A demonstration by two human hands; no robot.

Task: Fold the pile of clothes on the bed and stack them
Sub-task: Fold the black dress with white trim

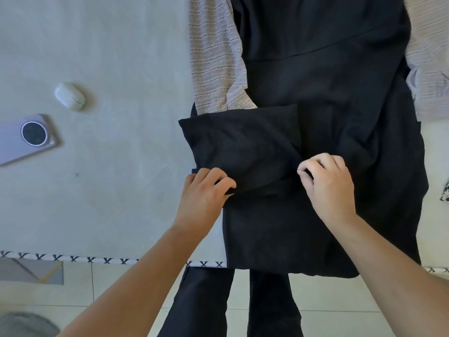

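Note:
A large black garment (323, 69) lies spread lengthwise on the bed, its near hem hanging over the bed's edge. One black flap (243, 144) is folded across its left side. My left hand (206, 190) pinches the lower left corner of that flap. My right hand (328, 183) pinches the flap's right end near the middle of the garment. A white patterned garment (213, 62) lies under the black one at the left. A pale striped garment (430, 76) lies at the right edge.
A phone (29, 137) lies face down at the left of the pale bedsheet (109, 166), with a white earbud case (70, 96) beyond it. The bed's edge trim (73, 258) runs across the bottom, with tiled floor (121, 283) and my dark trousers (267, 305) below.

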